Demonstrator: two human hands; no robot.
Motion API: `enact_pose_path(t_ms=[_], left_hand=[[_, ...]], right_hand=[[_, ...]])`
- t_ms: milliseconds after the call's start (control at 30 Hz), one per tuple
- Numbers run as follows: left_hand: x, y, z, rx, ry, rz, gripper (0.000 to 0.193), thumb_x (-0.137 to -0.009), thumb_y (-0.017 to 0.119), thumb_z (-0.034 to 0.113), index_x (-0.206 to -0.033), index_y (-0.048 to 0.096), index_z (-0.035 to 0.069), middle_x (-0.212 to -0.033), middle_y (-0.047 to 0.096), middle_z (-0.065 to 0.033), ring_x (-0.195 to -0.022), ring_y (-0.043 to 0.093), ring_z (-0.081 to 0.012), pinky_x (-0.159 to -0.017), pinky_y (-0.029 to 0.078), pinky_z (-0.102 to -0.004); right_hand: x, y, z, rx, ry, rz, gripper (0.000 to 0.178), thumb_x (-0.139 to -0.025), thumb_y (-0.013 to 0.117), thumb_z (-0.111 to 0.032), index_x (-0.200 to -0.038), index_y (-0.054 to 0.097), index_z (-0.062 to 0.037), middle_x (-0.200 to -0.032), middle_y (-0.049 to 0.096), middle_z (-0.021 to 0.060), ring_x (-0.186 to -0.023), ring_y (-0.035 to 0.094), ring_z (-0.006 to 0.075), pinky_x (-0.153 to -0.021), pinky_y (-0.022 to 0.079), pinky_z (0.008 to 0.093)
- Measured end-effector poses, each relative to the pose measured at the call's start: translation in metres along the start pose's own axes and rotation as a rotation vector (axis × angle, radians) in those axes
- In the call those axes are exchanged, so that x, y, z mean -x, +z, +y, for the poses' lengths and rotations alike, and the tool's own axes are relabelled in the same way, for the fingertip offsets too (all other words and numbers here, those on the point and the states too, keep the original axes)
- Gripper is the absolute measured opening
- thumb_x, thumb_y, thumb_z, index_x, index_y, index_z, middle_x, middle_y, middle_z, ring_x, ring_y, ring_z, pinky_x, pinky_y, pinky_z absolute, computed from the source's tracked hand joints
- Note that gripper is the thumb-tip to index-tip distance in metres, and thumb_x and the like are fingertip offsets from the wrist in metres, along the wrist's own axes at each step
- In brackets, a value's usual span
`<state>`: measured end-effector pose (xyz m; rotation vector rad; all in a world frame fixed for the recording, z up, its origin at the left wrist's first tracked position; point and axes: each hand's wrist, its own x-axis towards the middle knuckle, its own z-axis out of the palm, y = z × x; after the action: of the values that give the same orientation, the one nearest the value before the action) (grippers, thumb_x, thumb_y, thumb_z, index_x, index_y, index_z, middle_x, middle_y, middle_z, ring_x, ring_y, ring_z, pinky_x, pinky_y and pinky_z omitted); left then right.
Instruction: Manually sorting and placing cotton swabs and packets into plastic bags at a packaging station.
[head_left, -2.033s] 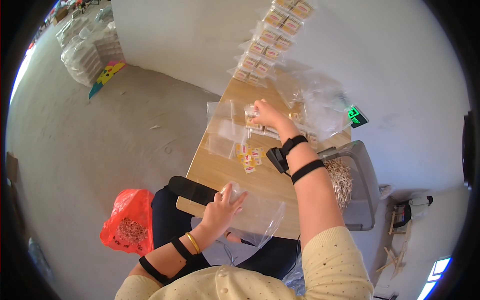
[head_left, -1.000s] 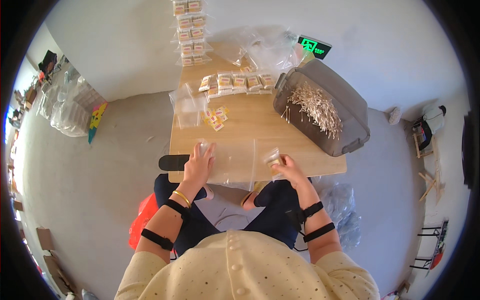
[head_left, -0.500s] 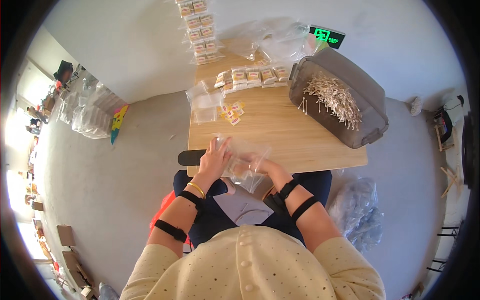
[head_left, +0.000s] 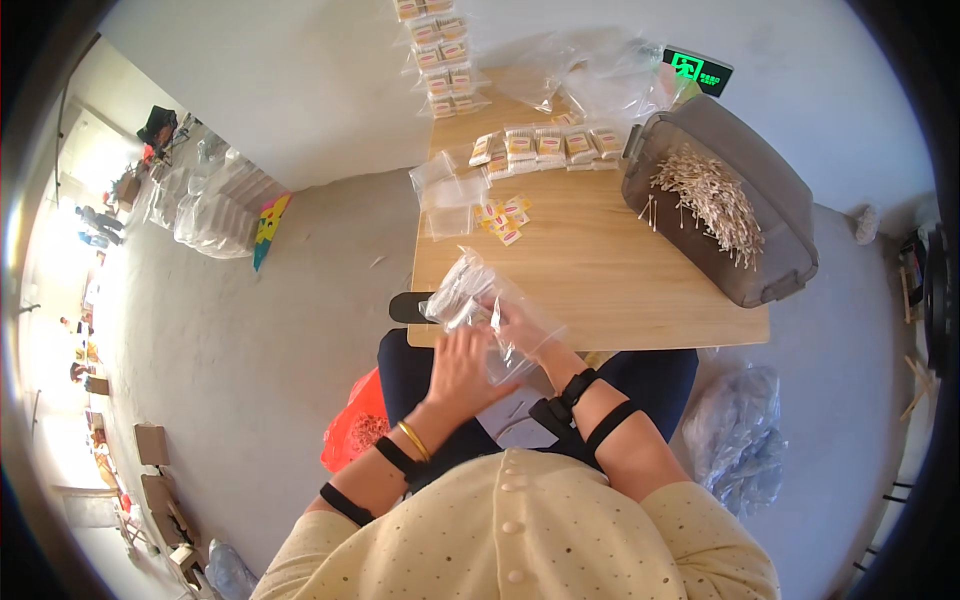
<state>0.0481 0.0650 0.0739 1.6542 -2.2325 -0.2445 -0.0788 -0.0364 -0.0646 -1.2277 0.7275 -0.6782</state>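
Observation:
A clear plastic bag (head_left: 470, 285) with whitish contents lies over the table's near edge, its film crumpled and shiny. My right hand (head_left: 522, 332) is closed on the bag; loose film veils its fingertips. Against the bag's near side is my left hand (head_left: 462, 368), fingers stretched out and nothing gripped in them. Farther up the table are small yellow-and-white cards (head_left: 505, 218) in a loose pile. Flat clear bags (head_left: 452, 200) lie to their left. Behind stands a row of small filled packets of cotton swabs (head_left: 550, 147).
A grey plastic bin (head_left: 790, 240) holding loose cotton swabs (head_left: 710, 200) leans at the table's right. Strips of packets (head_left: 440, 55) rise at the back left, beside crumpled clear film (head_left: 610, 85). A red bag (head_left: 352, 425) and a clear bundle (head_left: 735, 430) sit on the floor.
My left hand has drawn back from the bag's top toward me, its fingers now straightened. The bag has bunched up toward the upper left. The whole view has shifted slightly.

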Motion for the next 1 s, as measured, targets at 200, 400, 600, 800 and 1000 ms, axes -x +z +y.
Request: enact_pose_path(t_ms=[200, 400, 600, 800, 1000], left_hand=[[0.009, 0.024, -0.002, 0.101, -0.193, -0.394, 0.025, -0.088, 0.068, 0.028, -0.096, 0.056, 0.008, -0.078, 0.065, -0.0163, -0.076, 0.066, -0.0378, -0.07, 0.052, -0.0455], [-0.004, 0.016, 0.015, 0.315, 0.096, -0.454, 0.015, -0.092, 0.062, 0.02, -0.092, 0.061, 0.005, -0.081, 0.068, -0.0164, -0.079, 0.066, -0.0385, -0.07, 0.053, -0.0471], [-0.017, -0.028, -0.006, 0.505, 0.005, -0.592, 0.022, -0.088, 0.069, 0.022, -0.104, 0.07, 0.007, -0.091, 0.073, -0.0138, -0.082, 0.069, -0.0317, -0.076, 0.054, -0.038], [-0.046, -0.018, -0.113, 0.269, -0.35, -0.02, 0.083, -0.08, 0.081, 0.032, -0.148, 0.038, 0.009, -0.14, 0.05, -0.0232, -0.131, 0.047, -0.0413, -0.108, 0.041, -0.0473], [-0.046, -0.006, -0.088, 0.28, -0.18, -0.171, 0.103, -0.08, 0.081, 0.034, -0.157, 0.018, 0.008, -0.14, 0.045, -0.0272, -0.129, 0.049, -0.0449, -0.105, 0.045, -0.0481]], right_hand=[[-0.009, 0.005, -0.007, -0.168, 0.063, -0.023, 0.05, -0.091, 0.073, -0.017, -0.136, 0.055, -0.0044, -0.124, 0.062, 0.0087, -0.114, 0.057, 0.0189, -0.098, 0.047, 0.0344], [-0.003, 0.028, -0.038, 0.308, -0.081, -0.009, 0.049, -0.094, 0.07, -0.029, -0.134, 0.053, -0.006, -0.115, 0.061, 0.009, -0.107, 0.059, 0.0222, -0.093, 0.05, 0.0354], [0.009, 0.028, -0.045, 0.274, 0.001, -0.015, 0.055, -0.093, 0.069, -0.035, -0.138, 0.051, -0.0098, -0.127, 0.058, 0.0159, -0.114, 0.059, 0.0309, -0.093, 0.05, 0.043], [0.003, 0.014, -0.032, 0.728, -0.23, -0.013, 0.054, -0.091, 0.068, -0.029, -0.14, 0.054, -0.0117, -0.13, 0.056, 0.015, -0.113, 0.058, 0.0323, -0.096, 0.048, 0.0461], [0.002, 0.012, -0.029, -0.455, 0.092, -0.036, 0.031, -0.095, 0.063, -0.02, -0.124, 0.061, -0.0066, -0.114, 0.059, 0.0068, -0.105, 0.058, 0.0187, -0.09, 0.048, 0.0328]])
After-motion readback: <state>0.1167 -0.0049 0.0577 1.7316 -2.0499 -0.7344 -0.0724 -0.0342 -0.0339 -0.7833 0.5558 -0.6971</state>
